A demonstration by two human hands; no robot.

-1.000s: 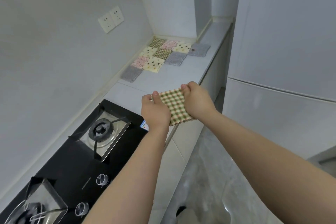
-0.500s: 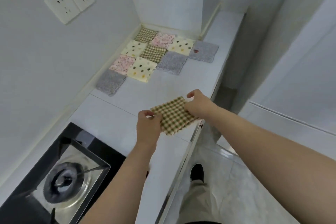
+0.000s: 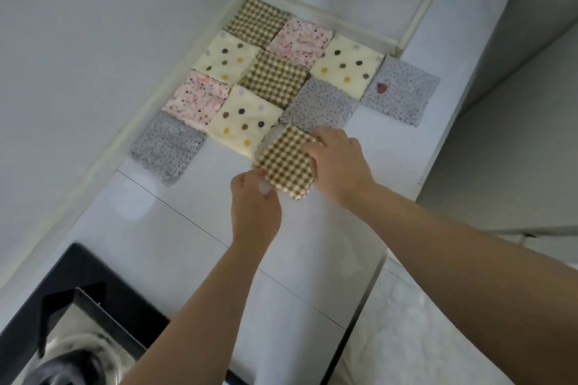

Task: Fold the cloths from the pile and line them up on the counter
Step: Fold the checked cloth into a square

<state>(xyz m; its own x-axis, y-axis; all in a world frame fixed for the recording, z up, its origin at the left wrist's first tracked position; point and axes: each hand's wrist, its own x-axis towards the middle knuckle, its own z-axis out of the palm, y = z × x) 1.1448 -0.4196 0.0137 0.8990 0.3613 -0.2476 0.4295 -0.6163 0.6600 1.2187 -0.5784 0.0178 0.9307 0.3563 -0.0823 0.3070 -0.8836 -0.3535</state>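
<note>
Head view: the folded checked cloth [image 3: 286,159] is low over the white table [image 3: 312,244], at the near side of the group of laid cloths [image 3: 275,78]. I cannot tell if it already rests flat on the surface.

The left hand [image 3: 255,197] pinches its nearest corner. The right hand [image 3: 336,162] holds its right edge with the fingers bent over it. From both hands the cloth lies forward, toward the far corner of the table. The right hand is the nearer one to the free place.

The cloth is almost square and stands like a diamond, its corners pointing to the far corner and back to the person, the same turn as the laid ones. Its left side is just beside the dotted cream cloth [image 3: 245,122], and its far corner is close to the grey cloth [image 3: 319,103].

In my judgement the coming move is a small one: lower the cloth and push it against these two neighbours so the row continues.

On the right there is bare table up to the front edge. On the left, the grey cloth by the wall [image 3: 167,147] closes the row. The black hob [image 3: 93,284] is well apart, at the near left.
</note>
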